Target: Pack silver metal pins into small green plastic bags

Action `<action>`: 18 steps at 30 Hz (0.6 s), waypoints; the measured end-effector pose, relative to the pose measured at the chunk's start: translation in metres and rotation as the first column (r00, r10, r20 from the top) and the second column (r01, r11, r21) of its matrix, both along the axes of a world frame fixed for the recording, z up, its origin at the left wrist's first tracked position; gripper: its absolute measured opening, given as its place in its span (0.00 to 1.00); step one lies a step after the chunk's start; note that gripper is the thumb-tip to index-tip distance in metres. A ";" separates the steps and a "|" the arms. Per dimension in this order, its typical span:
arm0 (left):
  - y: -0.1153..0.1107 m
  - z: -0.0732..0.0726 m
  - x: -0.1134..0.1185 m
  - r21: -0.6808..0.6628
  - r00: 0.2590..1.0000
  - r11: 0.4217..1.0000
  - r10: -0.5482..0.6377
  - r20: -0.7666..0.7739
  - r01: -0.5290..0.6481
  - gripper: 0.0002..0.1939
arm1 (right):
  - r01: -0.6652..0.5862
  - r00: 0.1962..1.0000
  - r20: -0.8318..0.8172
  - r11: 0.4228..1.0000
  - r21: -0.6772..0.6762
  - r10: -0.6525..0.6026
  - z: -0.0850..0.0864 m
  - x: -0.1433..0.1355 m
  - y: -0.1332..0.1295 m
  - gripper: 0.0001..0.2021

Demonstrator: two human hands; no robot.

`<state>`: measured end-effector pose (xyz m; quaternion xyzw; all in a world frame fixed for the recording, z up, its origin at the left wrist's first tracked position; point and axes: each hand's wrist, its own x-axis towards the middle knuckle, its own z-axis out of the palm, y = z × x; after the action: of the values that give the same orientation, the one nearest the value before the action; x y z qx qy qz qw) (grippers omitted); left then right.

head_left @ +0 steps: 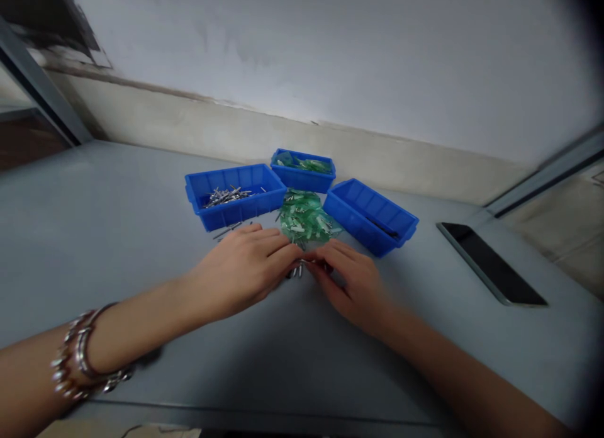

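Head view, hands (302, 265) palm-down, fingertips meeting

Three blue bins are sitting on the grey table (117, 236): a left bin (234, 195), a back bin (302, 170) and a right bin (370, 216). One heap of green pieces (303, 221) is lying between them, its pieces too many and too blurred to count. A second lot of green pieces (306, 165) is showing in the back bin. One cluster of metal pins (226, 196) is lying in the left bin, again beyond counting, and a few loose pins (296, 272) are lying by the fingertips. Two hands are showing, the left hand (240, 271) and the right hand (352, 280). One dark phone (491, 263) is lying at the right. Several bracelets (82, 362) are circling the left wrist.
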<state>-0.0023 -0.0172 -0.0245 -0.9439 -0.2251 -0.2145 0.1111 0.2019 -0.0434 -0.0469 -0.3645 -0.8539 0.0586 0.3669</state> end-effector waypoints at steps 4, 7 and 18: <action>0.000 0.000 0.000 -0.005 1.000 1.000 0.018 -0.004 -0.018 0.15 | 0.007 1.000 0.014 1.000 0.006 -0.007 0.000 0.001 0.000 0.07; 0.000 0.000 0.000 -0.006 1.000 1.000 0.019 -0.002 -0.019 0.15 | 0.003 1.000 0.014 1.000 0.024 -0.003 0.000 0.001 0.000 0.07; -0.001 -0.001 0.000 -0.041 0.999 0.999 0.027 -0.034 -0.029 0.13 | 0.028 0.996 0.081 1.000 0.005 -0.028 -0.001 0.001 0.001 0.08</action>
<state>-0.0021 -0.0179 -0.0255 -0.9463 -0.2408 -0.1923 0.0981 0.2026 -0.0425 -0.0482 -0.3779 -0.8629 0.0371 0.3336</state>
